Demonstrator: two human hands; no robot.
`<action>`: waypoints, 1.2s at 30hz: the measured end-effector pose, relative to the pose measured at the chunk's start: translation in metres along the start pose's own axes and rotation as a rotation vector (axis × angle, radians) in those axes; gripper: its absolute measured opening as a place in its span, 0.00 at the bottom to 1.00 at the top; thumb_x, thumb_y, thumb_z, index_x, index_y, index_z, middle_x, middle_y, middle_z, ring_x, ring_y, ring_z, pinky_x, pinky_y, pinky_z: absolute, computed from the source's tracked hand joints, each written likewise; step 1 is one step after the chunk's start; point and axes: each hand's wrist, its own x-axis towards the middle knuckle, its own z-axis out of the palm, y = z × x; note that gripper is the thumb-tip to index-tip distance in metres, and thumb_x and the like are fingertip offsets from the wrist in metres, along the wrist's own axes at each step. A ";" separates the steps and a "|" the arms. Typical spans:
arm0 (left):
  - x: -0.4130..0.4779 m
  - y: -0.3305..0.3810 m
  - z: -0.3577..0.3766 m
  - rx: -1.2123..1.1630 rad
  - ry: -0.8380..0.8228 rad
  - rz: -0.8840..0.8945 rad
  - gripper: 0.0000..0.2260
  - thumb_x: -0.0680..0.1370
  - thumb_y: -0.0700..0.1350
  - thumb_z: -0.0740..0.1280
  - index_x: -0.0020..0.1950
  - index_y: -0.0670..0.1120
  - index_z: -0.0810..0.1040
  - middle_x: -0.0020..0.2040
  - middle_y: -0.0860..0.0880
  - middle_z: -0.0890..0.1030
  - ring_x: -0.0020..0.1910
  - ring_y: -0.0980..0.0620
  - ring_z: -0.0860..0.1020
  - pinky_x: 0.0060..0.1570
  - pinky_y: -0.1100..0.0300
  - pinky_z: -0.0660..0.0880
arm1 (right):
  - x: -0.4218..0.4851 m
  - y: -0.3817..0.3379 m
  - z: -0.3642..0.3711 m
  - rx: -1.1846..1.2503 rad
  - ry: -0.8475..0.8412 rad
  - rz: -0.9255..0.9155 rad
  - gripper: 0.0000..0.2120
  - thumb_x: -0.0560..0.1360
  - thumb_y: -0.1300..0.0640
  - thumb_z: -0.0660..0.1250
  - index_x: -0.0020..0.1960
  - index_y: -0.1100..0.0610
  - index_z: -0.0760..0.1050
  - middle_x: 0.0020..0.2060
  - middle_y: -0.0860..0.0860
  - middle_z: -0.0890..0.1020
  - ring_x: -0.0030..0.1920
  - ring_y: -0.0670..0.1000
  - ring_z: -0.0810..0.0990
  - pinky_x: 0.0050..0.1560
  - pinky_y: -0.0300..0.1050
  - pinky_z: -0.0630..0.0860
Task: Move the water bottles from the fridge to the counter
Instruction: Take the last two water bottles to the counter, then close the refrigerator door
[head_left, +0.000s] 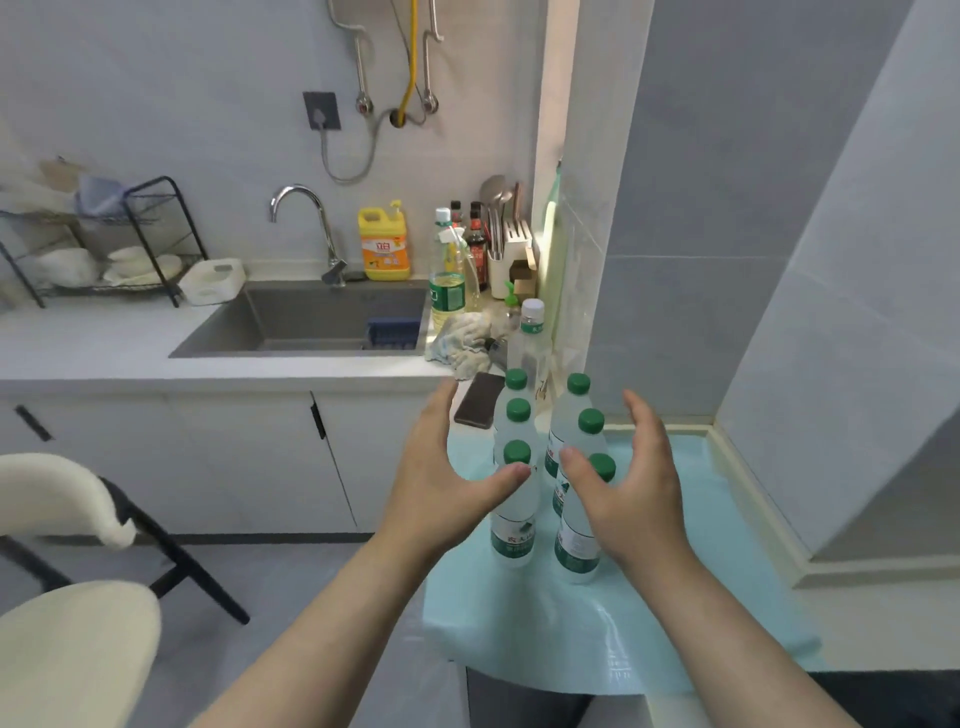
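1. Head view: a person's left hand and right hand hover on either side of six green-capped water bottles, both grips open, fingers spread, holding nothing.

2. The bottles stand upright in two rows of three on a pale blue-covered surface, low in the right of the scene, just beside the near right end of the white desk. Whether this surface is the top of the fridge cannot be told.

3. A seventh bottle with a white cap stands on the desk just beyond the cluster, near a crumpled cloth and a dark phone-like slab.

4. Farther left on the desk sit the sink, the tap and a yellow detergent jug.

5. Judged from the layout, the transfer appears barely begun or stalled: the six green-capped bottles are not on the desk, and no hand has closed on one.

6. No open fridge door is in view.
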 end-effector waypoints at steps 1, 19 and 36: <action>-0.005 0.015 -0.018 0.029 0.024 0.042 0.47 0.62 0.65 0.75 0.75 0.69 0.53 0.62 0.83 0.54 0.59 0.87 0.53 0.55 0.75 0.56 | 0.000 -0.020 -0.002 0.022 -0.001 -0.041 0.39 0.68 0.39 0.69 0.75 0.47 0.60 0.64 0.39 0.67 0.59 0.33 0.66 0.55 0.25 0.61; -0.234 0.201 -0.349 0.464 0.938 0.353 0.38 0.72 0.67 0.68 0.76 0.47 0.66 0.77 0.49 0.67 0.77 0.45 0.62 0.72 0.43 0.62 | -0.139 -0.351 0.120 0.688 -0.650 -0.560 0.33 0.62 0.38 0.67 0.67 0.29 0.67 0.66 0.25 0.70 0.66 0.40 0.73 0.62 0.56 0.71; -0.406 0.237 -0.551 1.035 1.093 0.189 0.35 0.72 0.60 0.67 0.75 0.48 0.63 0.77 0.51 0.63 0.78 0.54 0.57 0.73 0.61 0.54 | -0.345 -0.628 0.227 0.907 -1.009 -0.725 0.39 0.70 0.36 0.62 0.77 0.50 0.61 0.74 0.49 0.67 0.72 0.48 0.67 0.71 0.56 0.66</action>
